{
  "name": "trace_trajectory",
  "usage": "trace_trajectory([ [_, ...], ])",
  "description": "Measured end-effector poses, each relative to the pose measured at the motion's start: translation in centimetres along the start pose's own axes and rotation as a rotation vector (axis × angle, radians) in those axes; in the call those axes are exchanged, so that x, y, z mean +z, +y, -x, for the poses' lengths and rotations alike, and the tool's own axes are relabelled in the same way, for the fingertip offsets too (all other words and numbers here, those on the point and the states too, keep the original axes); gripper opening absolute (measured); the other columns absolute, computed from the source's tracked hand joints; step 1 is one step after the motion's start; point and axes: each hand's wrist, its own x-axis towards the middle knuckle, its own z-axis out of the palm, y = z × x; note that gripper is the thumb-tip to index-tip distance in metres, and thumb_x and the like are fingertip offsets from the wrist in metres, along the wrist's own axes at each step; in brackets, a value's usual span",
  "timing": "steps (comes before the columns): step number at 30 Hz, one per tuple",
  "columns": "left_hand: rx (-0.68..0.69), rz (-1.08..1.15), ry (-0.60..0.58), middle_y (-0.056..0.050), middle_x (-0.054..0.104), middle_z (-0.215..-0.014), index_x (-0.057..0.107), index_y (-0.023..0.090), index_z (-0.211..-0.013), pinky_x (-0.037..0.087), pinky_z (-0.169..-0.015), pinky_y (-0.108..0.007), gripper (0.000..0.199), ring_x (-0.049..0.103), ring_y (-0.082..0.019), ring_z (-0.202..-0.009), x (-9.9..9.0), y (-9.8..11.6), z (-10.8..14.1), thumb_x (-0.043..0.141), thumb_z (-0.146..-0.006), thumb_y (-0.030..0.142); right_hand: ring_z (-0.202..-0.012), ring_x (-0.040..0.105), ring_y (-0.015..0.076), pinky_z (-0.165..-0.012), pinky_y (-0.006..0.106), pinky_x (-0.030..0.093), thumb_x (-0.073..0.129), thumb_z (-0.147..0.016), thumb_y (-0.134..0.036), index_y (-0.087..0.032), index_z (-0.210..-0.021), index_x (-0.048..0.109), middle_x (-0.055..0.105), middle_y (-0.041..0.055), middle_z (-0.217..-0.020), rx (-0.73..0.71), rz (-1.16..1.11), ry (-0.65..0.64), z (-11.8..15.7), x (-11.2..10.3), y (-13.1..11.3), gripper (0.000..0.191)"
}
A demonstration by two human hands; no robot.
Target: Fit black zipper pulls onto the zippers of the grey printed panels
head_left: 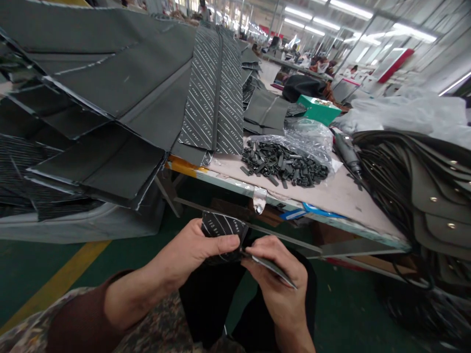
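My left hand (204, 247) is closed on a black fabric piece (224, 225) printed with white diagonal lines and lettering, the thumb lying across its face. Right beside it, my right hand (277, 269) pinches near the piece's right edge. A thin, flat, grey-edged item (274, 267) runs along the fingers of that hand; its kind is hard to make out. Both hands are above my lap, in front of the table edge. What the right fingertips pinch is mostly hidden.
On the table (235, 169) lie a heap of small black pieces (287, 164) partly under clear plastic, printed panels (211, 93) and a green box (319, 110). Large dark panels (121, 98) pile up at left. Dark straps with metal studs (423, 181) hang over the right side.
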Motion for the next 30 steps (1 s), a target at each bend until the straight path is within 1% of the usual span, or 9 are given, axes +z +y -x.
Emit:
trace_trajectory([
  [3,-0.036,0.086,0.006,-0.002,0.072,-0.066,0.075,0.013,-0.067,0.048,-0.063,-0.021,0.031,0.061,-0.012,-0.062,0.3,0.3,-0.5,0.092,-0.060,0.038,-0.087,0.068,0.0193,-0.080,0.032,0.053,0.071,-0.085,-0.007,-0.026,-0.094,0.077,0.075,0.0013,-0.090,-0.034,-0.150,-0.010,0.0,-0.1,0.2,0.022],
  [5,-0.036,0.109,-0.032,-0.003,0.071,-0.065,0.074,0.012,-0.067,0.047,-0.061,-0.020,0.033,0.060,-0.012,-0.061,0.5,0.4,-0.8,0.090,-0.063,0.041,-0.090,0.070,0.0209,-0.084,0.035,0.054,0.071,-0.087,-0.012,-0.027,-0.095,0.076,0.077,0.0011,-0.091,0.090,-0.333,0.035,-0.1,0.0,0.2,0.018],
  [8,-0.026,0.081,-0.071,-0.004,0.068,-0.066,0.070,0.012,-0.066,0.045,-0.059,-0.021,0.036,0.058,-0.013,-0.061,0.8,0.3,-1.3,0.081,-0.075,0.045,-0.073,0.069,0.0172,-0.074,0.030,0.054,0.072,-0.089,-0.024,-0.023,-0.085,0.076,0.075,0.0001,-0.076,0.314,-0.537,0.113,-0.6,0.0,0.3,0.006],
  [9,-0.025,0.072,-0.065,-0.004,0.067,-0.066,0.068,0.013,-0.065,0.045,-0.060,-0.023,0.036,0.058,-0.014,-0.061,0.9,0.2,-1.4,0.077,-0.078,0.045,-0.066,0.066,0.0155,-0.069,0.028,0.053,0.073,-0.087,-0.027,-0.021,-0.079,0.075,0.072,-0.0002,-0.069,0.362,-0.561,0.129,-0.9,-0.1,0.3,0.011],
  [12,0.017,0.039,-0.015,-0.004,0.064,-0.065,0.062,0.015,-0.061,0.048,-0.065,-0.028,0.037,0.059,-0.017,-0.064,1.4,0.0,-1.9,0.072,-0.082,0.043,-0.055,0.056,0.0127,-0.058,0.026,0.047,0.077,-0.081,-0.030,-0.018,-0.065,0.069,0.063,-0.0016,-0.056,0.466,-0.569,0.182,-2.0,-0.2,0.7,0.021],
  [15,0.058,0.011,0.029,-0.002,0.061,-0.061,0.060,0.015,-0.057,0.047,-0.064,-0.027,0.036,0.056,-0.015,-0.060,1.9,0.2,-2.2,0.074,-0.080,0.039,-0.052,0.052,0.0122,-0.054,0.026,0.043,0.078,-0.076,-0.029,-0.017,-0.060,0.065,0.059,-0.0016,-0.053,0.550,-0.553,0.206,-2.7,-0.2,1.2,0.023],
  [21,0.098,0.032,0.016,-0.001,0.058,-0.057,0.059,0.016,-0.053,0.045,-0.061,-0.026,0.035,0.053,-0.014,-0.057,2.1,0.9,-2.5,0.072,-0.079,0.036,-0.049,0.047,0.0122,-0.051,0.027,0.040,0.075,-0.073,-0.031,-0.018,-0.053,0.060,0.053,-0.0022,-0.048,0.587,-0.559,0.308,-3.3,0.2,1.5,0.028],
  [25,0.069,-0.022,-0.030,0.000,0.057,-0.057,0.059,0.015,-0.054,0.042,-0.057,-0.025,0.037,0.051,-0.014,-0.055,1.7,0.9,-2.7,0.072,-0.080,0.038,-0.051,0.049,0.0133,-0.051,0.026,0.039,0.076,-0.072,-0.031,-0.017,-0.055,0.063,0.058,-0.0001,-0.052,0.626,-0.535,0.259,-3.3,0.1,1.6,0.026],
  [30,0.050,-0.041,-0.021,0.000,0.056,-0.055,0.059,0.016,-0.052,0.043,-0.059,-0.025,0.037,0.051,-0.014,-0.055,1.6,0.8,-3.0,0.072,-0.080,0.037,-0.052,0.049,0.0121,-0.051,0.025,0.040,0.076,-0.072,-0.027,-0.017,-0.058,0.066,0.060,-0.0016,-0.055,0.629,-0.565,0.240,-3.3,0.1,1.9,0.020],
])
